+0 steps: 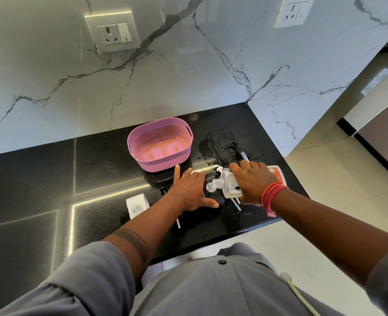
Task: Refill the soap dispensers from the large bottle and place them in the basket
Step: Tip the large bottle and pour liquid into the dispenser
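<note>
Both hands are working low over the black counter (pixel 97 179). The left hand (pixel 191 190) is lying flat, fingers straight, on a dark object I cannot make out. The right hand (pixel 253 181) is gripping a clear soap dispenser (pixel 227 185), lying on its side with no pump fitted. The pink basket (pixel 160 144) is sitting just beyond the hands, and a white dispenser (pixel 137 205) is standing left of the left forearm.

One pink basket (pixel 160 144), two clear dispensers — one (pixel 228 184) lying, one (pixel 137 207) white-topped — two wall sockets (pixel 112 31), two hands, one red-and-white pouch (pixel 277 173).
</note>
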`<act>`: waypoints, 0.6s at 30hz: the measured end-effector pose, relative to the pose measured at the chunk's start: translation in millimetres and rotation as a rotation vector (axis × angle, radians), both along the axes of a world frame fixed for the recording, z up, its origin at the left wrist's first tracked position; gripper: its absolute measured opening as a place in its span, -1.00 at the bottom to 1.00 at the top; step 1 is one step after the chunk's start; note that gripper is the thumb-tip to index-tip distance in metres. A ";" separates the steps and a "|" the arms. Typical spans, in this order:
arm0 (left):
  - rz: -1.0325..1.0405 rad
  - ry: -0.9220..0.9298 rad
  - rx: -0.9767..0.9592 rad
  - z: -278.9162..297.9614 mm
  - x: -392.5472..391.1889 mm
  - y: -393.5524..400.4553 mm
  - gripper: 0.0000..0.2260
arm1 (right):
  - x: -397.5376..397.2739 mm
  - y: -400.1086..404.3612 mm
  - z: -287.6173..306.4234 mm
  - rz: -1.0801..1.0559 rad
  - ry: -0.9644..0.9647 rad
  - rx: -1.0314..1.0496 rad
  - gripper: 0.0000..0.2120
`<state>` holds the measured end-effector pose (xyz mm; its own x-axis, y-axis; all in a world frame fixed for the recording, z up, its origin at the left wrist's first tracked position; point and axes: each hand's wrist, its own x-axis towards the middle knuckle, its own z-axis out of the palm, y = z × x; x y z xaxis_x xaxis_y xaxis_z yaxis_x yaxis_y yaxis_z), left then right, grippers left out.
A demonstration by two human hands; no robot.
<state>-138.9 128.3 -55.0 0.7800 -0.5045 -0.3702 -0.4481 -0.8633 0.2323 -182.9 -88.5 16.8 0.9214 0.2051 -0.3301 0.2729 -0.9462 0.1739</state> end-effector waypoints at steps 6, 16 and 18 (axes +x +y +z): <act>0.000 -0.001 0.005 0.4 0.5 -0.1 0.12 | 0.9 -0.1 -0.4 0.001 -0.006 0.001 -0.04; 0.000 0.000 0.014 -1.1 0.8 -0.3 0.12 | 1.4 -1.5 -3.4 0.006 -0.016 0.002 -0.03; 0.001 0.000 0.010 -1.1 0.9 -0.3 0.12 | 1.5 -1.7 -3.8 0.005 -0.016 0.004 -0.03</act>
<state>-138.0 128.1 -56.1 0.7808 -0.4995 -0.3753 -0.4469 -0.8663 0.2232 -181.3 -90.2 13.0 0.9255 0.2106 -0.3149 0.2746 -0.9456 0.1746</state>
